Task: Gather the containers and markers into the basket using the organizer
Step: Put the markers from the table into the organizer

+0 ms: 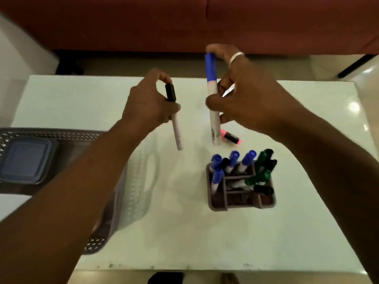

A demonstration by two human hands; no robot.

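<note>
Basket: dark brown perforated plastic basket (67,134) at the left edge of the table, partly behind the left forearm.
Container: blue-grey square lidded plastic container (26,160) lying inside the basket, far left.
Table: pale glossy white rectangular table (184,238) carrying everything.
Left hand: left hand (147,103) raised above the table left of centre, forearm reaching in from the near left, fingers curled closed around a marker, thumb side toward the right.
Black marker: white-barrelled marker with black cap (174,117), gripped at its upper half by the left hand, cap up and far, barrel tilted down toward the near right, clear of the table.
Blue marker: white-barrelled marker with blue cap (212,95), nearly upright, cap up, pinched between the right hand's thumb and fingers, lower end above the table just far of the organizer.
Right hand: right hand (246,95) raised right of centre, forearm coming from the near right, closed on the blue marker; a pale ring on one finger.
Highlighter: pink and black highlighter (230,136) lying on the table near the blue marker's lower end.
Organizer: brown compartmented plastic organizer (242,204) on the table right of centre, well apart from the basket, holding blue-, black- and green-capped markers standing cap up.
</note>
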